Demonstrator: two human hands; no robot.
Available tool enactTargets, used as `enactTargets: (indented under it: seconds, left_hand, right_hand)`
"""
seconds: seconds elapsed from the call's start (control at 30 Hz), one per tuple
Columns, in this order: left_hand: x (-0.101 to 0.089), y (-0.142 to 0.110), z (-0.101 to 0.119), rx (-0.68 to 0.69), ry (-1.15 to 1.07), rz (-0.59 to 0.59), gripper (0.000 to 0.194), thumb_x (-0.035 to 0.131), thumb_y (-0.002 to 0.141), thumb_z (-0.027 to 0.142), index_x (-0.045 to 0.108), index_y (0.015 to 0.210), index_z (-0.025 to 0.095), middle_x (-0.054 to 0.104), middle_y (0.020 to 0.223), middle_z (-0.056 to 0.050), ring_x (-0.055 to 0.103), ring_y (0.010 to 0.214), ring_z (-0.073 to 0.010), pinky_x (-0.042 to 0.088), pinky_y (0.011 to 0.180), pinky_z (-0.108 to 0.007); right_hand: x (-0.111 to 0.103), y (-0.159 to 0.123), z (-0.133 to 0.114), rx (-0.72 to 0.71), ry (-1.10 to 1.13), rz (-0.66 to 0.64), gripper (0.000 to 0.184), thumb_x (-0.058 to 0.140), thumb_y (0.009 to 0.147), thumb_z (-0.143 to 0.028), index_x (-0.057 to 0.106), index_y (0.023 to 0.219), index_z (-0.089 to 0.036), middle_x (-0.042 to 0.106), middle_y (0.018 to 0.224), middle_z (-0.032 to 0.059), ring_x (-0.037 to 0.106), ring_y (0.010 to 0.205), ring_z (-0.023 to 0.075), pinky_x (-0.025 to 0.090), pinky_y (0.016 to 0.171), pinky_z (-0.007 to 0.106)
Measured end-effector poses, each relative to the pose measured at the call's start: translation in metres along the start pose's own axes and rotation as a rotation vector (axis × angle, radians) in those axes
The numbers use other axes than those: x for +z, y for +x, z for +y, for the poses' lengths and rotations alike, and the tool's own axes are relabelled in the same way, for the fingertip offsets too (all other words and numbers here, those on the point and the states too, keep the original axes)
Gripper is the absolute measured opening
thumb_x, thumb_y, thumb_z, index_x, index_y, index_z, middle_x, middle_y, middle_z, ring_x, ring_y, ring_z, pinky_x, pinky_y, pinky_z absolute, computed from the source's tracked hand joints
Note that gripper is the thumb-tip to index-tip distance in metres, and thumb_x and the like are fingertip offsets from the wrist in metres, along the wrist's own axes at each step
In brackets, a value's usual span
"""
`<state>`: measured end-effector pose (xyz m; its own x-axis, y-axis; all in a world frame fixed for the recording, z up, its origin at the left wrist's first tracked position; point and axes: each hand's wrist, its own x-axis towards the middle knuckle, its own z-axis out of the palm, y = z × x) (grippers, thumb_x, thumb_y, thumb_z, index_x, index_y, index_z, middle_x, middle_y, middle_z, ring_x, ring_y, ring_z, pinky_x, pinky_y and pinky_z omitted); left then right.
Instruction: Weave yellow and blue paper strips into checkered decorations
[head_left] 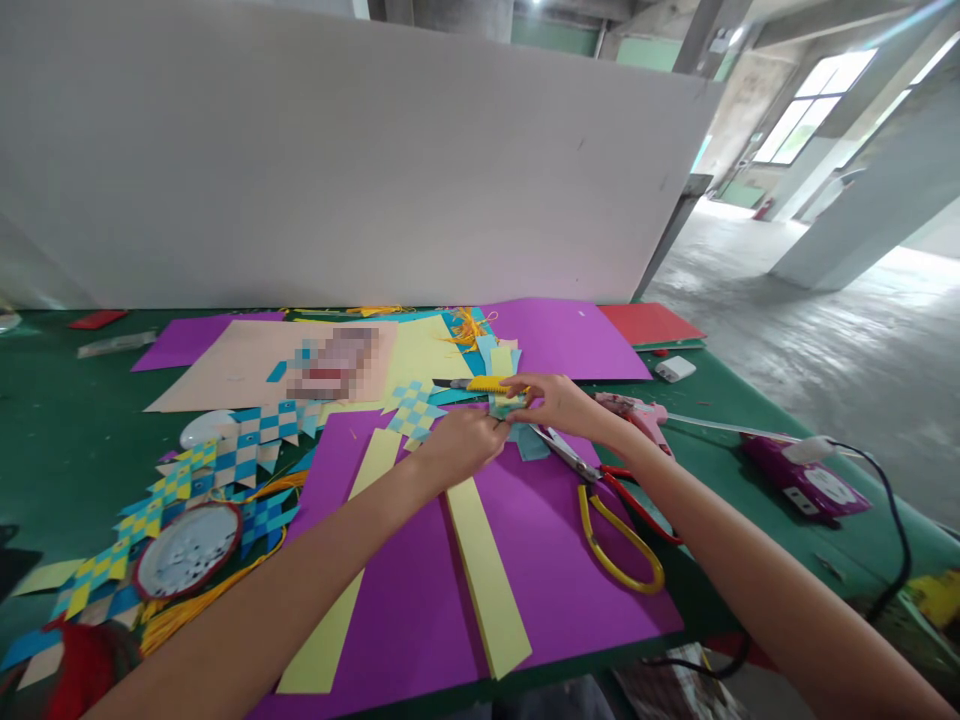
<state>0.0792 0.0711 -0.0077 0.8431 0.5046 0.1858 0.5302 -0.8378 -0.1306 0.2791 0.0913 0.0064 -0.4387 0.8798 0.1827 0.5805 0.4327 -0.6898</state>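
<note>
My left hand (469, 440) and my right hand (559, 403) meet over the far part of a purple sheet (420, 580). Between their closed fingertips is a small piece of pale blue and yellow paper strips (504, 404), partly covered by the fingers. A yellow utility knife (484, 384) lies just beyond, its handle end against or behind my right fingers; I cannot tell if they touch. Left of my hands rests a woven checkered paper piece (414, 408). Scissors (592, 475) with red and yellow handles lie below my right hand. Long pale yellow paper strips (491, 580) extend toward me.
Checkered woven paper pieces (187, 470), a round white dish (189, 548) and orange tassels (187, 610) crowd the left. A pink glue gun (637, 415), purple box (806, 480) and black cable (896, 500) lie at right. A white panel (337, 170) stands behind the green table (60, 420).
</note>
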Motion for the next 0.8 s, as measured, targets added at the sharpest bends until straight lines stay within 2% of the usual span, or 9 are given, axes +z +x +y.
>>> enactTargets:
  seconds: [0.1, 0.23, 0.33, 0.43, 0.5, 0.6, 0.67, 0.8]
  left_hand:
    - [-0.001, -0.001, -0.001, -0.011, 0.016, -0.002, 0.021, 0.047, 0.088, 0.01, 0.06, 0.105, 0.01, 0.07, 0.079, -0.011, 0.068, 0.071, -0.0226, 0.051, 0.062, -0.031]
    - [-0.005, -0.001, 0.0, -0.029, 0.006, 0.014, 0.03, 0.043, 0.089, 0.008, 0.054, 0.117, 0.01, 0.069, 0.094, -0.012, 0.067, 0.082, -0.0238, 0.052, 0.07, -0.034]
    - [-0.006, 0.0, 0.001, -0.052, -0.024, 0.013, 0.024, 0.044, 0.089, 0.011, 0.058, 0.108, 0.01, 0.069, 0.093, -0.012, 0.067, 0.083, -0.0236, 0.052, 0.072, -0.034]
    - [-0.004, -0.001, 0.001, -0.09, -0.033, 0.019, 0.018, 0.044, 0.09, 0.014, 0.06, 0.099, 0.01, 0.069, 0.086, -0.01, 0.067, 0.077, -0.0232, 0.052, 0.068, -0.033]
    - [-0.003, -0.002, -0.001, -0.108, -0.039, 0.037, 0.02, 0.047, 0.091, 0.02, 0.057, 0.106, 0.01, 0.069, 0.089, -0.011, 0.067, 0.08, -0.0234, 0.051, 0.069, -0.032]
    - [-0.001, -0.004, -0.003, -0.106, -0.048, 0.067, 0.038, 0.052, 0.091, 0.034, 0.046, 0.121, 0.01, 0.068, 0.1, -0.012, 0.066, 0.09, -0.0238, 0.051, 0.072, -0.031]
    - [0.0, -0.005, -0.004, -0.092, -0.043, 0.077, 0.046, 0.054, 0.09, 0.042, 0.043, 0.121, 0.01, 0.067, 0.099, -0.012, 0.066, 0.089, -0.0238, 0.051, 0.069, -0.03]
    - [-0.002, -0.001, -0.004, 0.002, 0.004, 0.078, 0.03, 0.054, 0.09, 0.037, 0.05, 0.106, 0.013, 0.066, 0.09, -0.01, 0.066, 0.083, -0.0242, 0.05, 0.067, -0.031]
  right_hand:
    - [-0.002, -0.004, 0.002, -0.089, -0.044, -0.023, 0.045, 0.067, 0.07, -0.014, 0.063, 0.115, -0.02, 0.069, 0.104, 0.0054, 0.064, 0.077, 0.0144, 0.05, 0.071, 0.026]
    - [0.003, -0.005, 0.007, -0.235, -0.232, 0.001, 0.046, 0.061, 0.072, -0.006, 0.063, 0.116, -0.021, 0.067, 0.11, 0.007, 0.063, 0.093, 0.0191, 0.048, 0.084, 0.032]
    - [0.009, -0.002, 0.008, -0.264, -0.388, -0.019, 0.037, 0.059, 0.077, -0.008, 0.065, 0.112, -0.019, 0.067, 0.111, 0.0093, 0.059, 0.106, 0.0225, 0.045, 0.091, 0.034]
    - [0.014, 0.003, 0.01, -0.212, -0.472, -0.059, 0.029, 0.058, 0.08, -0.01, 0.067, 0.107, -0.019, 0.067, 0.108, 0.0094, 0.06, 0.104, 0.0217, 0.046, 0.086, 0.03]
    - [0.015, 0.007, 0.011, -0.19, -0.455, -0.053, 0.029, 0.057, 0.08, -0.008, 0.068, 0.104, -0.02, 0.068, 0.108, 0.0084, 0.061, 0.101, 0.0206, 0.045, 0.084, 0.028]
    - [0.014, 0.012, 0.013, -0.178, -0.403, -0.024, 0.032, 0.053, 0.078, -0.004, 0.07, 0.1, -0.02, 0.069, 0.105, 0.0068, 0.062, 0.096, 0.019, 0.044, 0.082, 0.026]
    - [0.012, 0.014, 0.013, -0.175, -0.386, -0.023, 0.03, 0.051, 0.077, -0.004, 0.071, 0.094, -0.019, 0.07, 0.098, 0.0062, 0.063, 0.092, 0.018, 0.043, 0.079, 0.024]
    - [0.009, 0.017, 0.01, -0.158, -0.366, -0.005, 0.021, 0.053, 0.079, -0.009, 0.07, 0.088, -0.017, 0.069, 0.09, 0.0073, 0.061, 0.085, 0.0177, 0.041, 0.072, 0.023]
